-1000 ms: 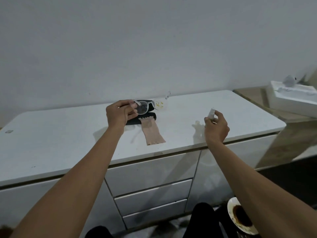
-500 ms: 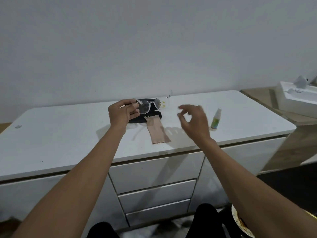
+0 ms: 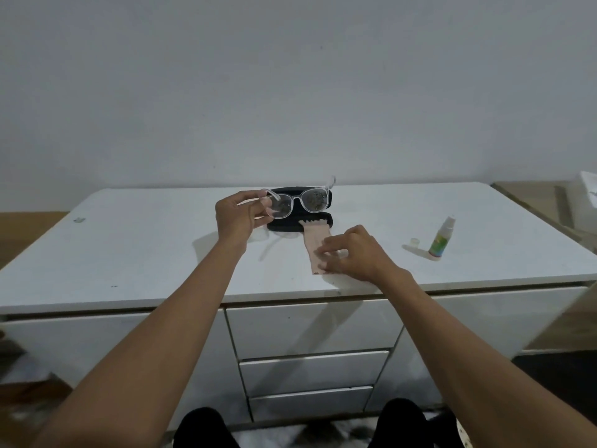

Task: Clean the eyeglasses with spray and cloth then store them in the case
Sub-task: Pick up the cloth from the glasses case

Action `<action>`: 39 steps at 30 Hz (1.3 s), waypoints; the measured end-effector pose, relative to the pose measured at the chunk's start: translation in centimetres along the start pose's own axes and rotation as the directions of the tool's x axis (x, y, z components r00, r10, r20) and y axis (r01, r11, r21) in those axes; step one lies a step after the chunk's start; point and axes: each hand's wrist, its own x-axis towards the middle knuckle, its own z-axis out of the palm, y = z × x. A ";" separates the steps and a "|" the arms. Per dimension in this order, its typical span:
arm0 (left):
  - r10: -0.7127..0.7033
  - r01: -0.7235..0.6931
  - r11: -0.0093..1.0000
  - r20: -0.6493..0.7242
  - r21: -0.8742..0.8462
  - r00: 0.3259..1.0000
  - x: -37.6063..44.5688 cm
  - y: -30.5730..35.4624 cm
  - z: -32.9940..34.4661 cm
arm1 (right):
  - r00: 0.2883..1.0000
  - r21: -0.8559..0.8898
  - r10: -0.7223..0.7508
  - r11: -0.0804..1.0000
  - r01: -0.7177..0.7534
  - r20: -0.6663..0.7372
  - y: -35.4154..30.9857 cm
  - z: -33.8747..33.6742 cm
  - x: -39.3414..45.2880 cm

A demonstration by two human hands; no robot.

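Observation:
My left hand [image 3: 237,218] pinches the clear-framed eyeglasses [image 3: 303,201] by their left side and holds them above the open black case [image 3: 284,226], lenses facing me. A beige cloth [image 3: 315,245] lies flat on the white cabinet top [image 3: 145,240], just in front of the case. My right hand [image 3: 352,253] is lowered onto the cloth's near end, fingers curled with the tips touching it. The small spray bottle [image 3: 442,239] stands upright to the right, its little cap [image 3: 414,243] lying beside it.
The cabinet has drawers [image 3: 310,324] below its front edge. A wooden surface [image 3: 536,202] with a white box [image 3: 589,189] adjoins at the far right. A grey wall rises right behind the cabinet.
My right hand set the spray bottle down at the right, then moved left and down onto the cloth. My left hand kept holding the glasses in about the same place.

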 end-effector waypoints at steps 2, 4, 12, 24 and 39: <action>-0.006 0.006 1.000 -0.006 0.010 1.000 0.2 -0.2 -0.1 | 0.999 -0.020 0.017 1.000 -0.016 0.043 0.0 0.2 0.1; -0.006 0.007 1.000 -0.014 0.017 1.000 0.2 -0.2 -0.1 | 0.999 -0.019 0.027 0.999 -0.027 0.040 0.0 0.2 0.2; -0.016 0.016 1.000 -0.015 0.007 1.000 0.0 -0.4 0.1 | 0.993 -0.071 -0.068 0.996 0.061 -0.101 -1.1 1.4 -0.1; -0.001 0.002 1.000 -0.069 0.018 0.998 -0.2 -0.1 -0.3 | 0.905 0.657 0.400 0.723 -0.213 -0.147 -3.7 0.8 0.0; 0.022 -0.019 1.000 -0.159 0.020 0.987 -1.0 1.6 -0.2 | 0.696 0.979 0.709 0.198 -0.042 -0.114 -10.0 -2.2 3.4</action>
